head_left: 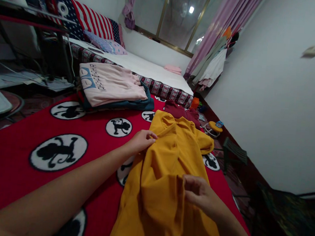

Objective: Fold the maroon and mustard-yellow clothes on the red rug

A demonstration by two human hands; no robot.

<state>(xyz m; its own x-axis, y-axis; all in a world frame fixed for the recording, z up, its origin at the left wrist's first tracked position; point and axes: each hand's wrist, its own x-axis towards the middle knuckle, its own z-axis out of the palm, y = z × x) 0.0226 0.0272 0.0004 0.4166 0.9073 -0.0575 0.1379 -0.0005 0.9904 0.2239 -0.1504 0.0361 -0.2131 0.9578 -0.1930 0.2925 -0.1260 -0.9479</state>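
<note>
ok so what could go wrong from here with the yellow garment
The yellow garment might slip, since the right hand's grip seems to hold only an edge of it. Its cloth is rumpled between there and the left hand's grip, so creases could get pressed in. The dark red garment lies close by its far end and may get dragged if the yellow cloth shifts.

Garment [167, 159] on a blanket [94, 142], bed [150, 67] behind
Behind the garment, to the left, sits a clothes stack [113, 85]; just behind lies a second garment [182, 112]. A pillow [106, 43] rests on the bed; a stool [233, 151] stands right of the blanket.
</note>
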